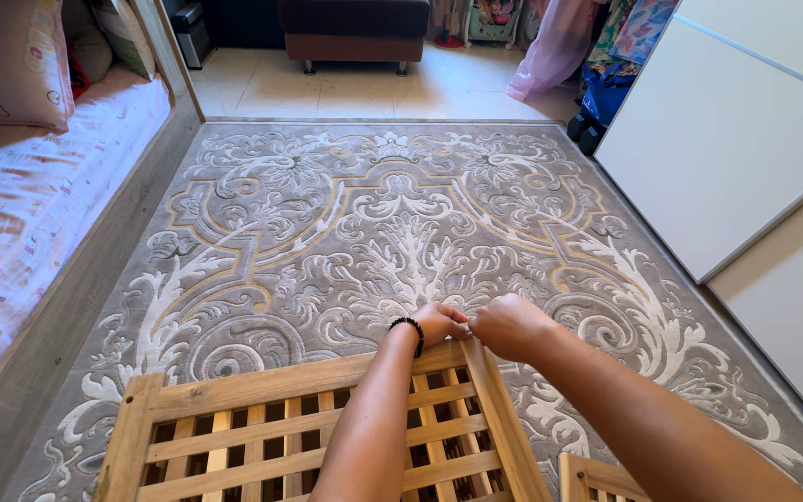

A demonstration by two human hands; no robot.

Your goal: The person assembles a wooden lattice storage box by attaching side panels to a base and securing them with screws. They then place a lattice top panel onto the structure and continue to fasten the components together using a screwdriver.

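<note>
A slatted wooden panel of light wood lies low in front of me on the grey patterned rug. Both my hands meet at its far right corner. My left hand, with a black bead bracelet on the wrist, has its fingers curled at the corner's top edge. My right hand is closed beside it, knuckles up, touching the same corner. Whatever small thing may be between the fingers is hidden. A second slatted wooden piece shows at the bottom edge under my right forearm.
A bed with a pink patterned sheet and pillows runs along the left in a wooden frame. White wardrobe doors stand on the right. A dark bench and hanging clothes are beyond the rug on the tiled floor.
</note>
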